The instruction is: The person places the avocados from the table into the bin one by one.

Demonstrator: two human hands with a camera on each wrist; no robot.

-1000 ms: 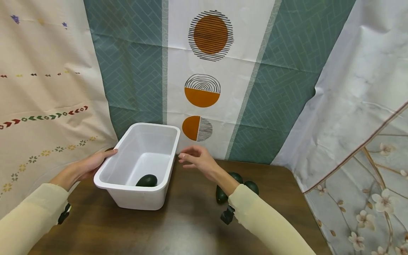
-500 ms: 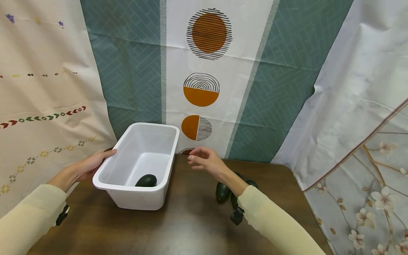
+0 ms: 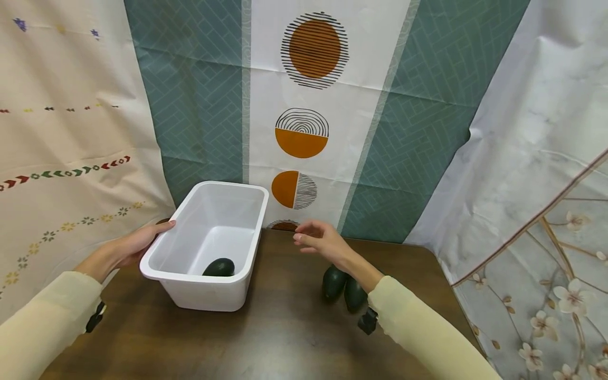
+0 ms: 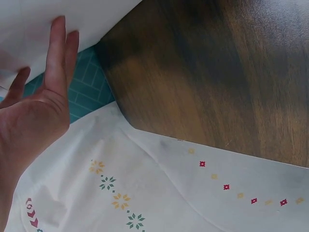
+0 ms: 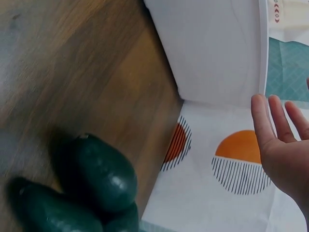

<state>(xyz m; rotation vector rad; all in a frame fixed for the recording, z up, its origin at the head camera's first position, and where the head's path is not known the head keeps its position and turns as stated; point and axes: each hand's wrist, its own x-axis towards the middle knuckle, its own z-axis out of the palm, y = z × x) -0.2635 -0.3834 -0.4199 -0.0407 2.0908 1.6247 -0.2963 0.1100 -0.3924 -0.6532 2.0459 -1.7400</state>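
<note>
A white plastic bin (image 3: 209,293) stands on the table at left of centre, with one dark green avocado (image 3: 219,267) inside at its near end. My left hand (image 3: 133,246) holds the bin's left side, thumb on the rim and fingers along the outer wall. In the left wrist view these fingers (image 4: 58,58) lie nearly straight against the white wall. To the right of the bin, my right hand (image 3: 325,244) hovers over the table, fingers loosely bent and holding nothing. Several avocados (image 5: 99,174) lie clustered under the right forearm, which partly hides them in the head view.
The brown wooden table (image 3: 280,338) ends against a patterned cloth (image 3: 304,79) at the back. A cream cloth (image 3: 71,158) hangs on the left and a floral white cloth (image 3: 532,221) on the right.
My right hand has moved right, away from the bin's right rim, and shows nothing in it. The left hand and the bin keep their places.
</note>
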